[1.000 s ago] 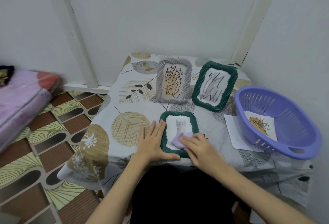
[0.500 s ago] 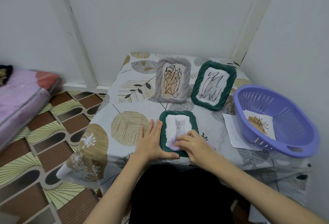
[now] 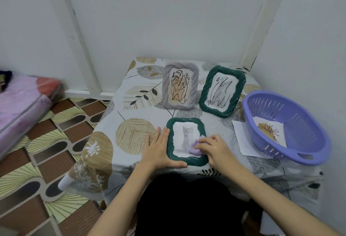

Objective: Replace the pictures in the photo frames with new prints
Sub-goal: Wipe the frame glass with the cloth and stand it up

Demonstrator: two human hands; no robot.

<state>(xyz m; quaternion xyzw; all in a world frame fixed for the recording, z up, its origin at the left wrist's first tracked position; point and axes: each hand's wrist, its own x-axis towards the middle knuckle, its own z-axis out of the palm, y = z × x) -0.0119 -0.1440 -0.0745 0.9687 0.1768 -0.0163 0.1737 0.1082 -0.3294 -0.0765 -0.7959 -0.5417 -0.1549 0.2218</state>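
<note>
A green frame [image 3: 169,143] with a grey kitten picture lies flat at the table's near edge. My left hand [image 3: 159,148] lies flat against its left side, fingers straight, thumb along the bottom rim. My right hand [image 3: 215,149] presses a small lilac cloth [image 3: 193,148] onto the glass at the lower right of the picture. Behind stand a grey frame [image 3: 180,85] with a black scribble print and a second green frame [image 3: 221,91] with a grey scribble print.
A purple basket [image 3: 292,129] at the right holds a print with an orange and black drawing [image 3: 269,131]. A white sheet [image 3: 243,140] lies partly under the basket. The table wears a leaf-patterned cloth [image 3: 134,134]. A pink mattress [image 3: 22,100] lies on the floor, left.
My right hand has slid the lilac cloth across the lower part of the kitten picture, left and then back to the right. My left hand stays against the frame.
</note>
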